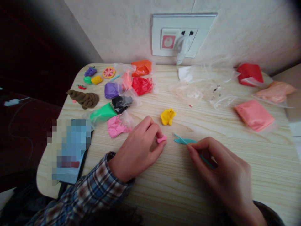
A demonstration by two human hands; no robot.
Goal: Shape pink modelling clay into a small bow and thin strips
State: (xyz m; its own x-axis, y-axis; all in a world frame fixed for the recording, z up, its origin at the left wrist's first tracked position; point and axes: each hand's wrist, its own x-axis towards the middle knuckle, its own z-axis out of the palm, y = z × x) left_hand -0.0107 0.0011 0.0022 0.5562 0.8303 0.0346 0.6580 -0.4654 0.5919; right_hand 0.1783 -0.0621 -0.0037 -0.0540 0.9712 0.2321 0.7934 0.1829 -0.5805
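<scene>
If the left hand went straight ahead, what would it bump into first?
The left hand, pinching pink clay, would probably meet the thin blue stick in the right hand; the flat blue tool is close by, depth unclear.

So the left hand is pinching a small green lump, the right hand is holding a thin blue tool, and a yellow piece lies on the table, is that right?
Not quite: the small lump in the left hand is pink, not green, as the head view shows. The right hand does hold a thin blue tool, and a yellow piece lies on the table.
</scene>
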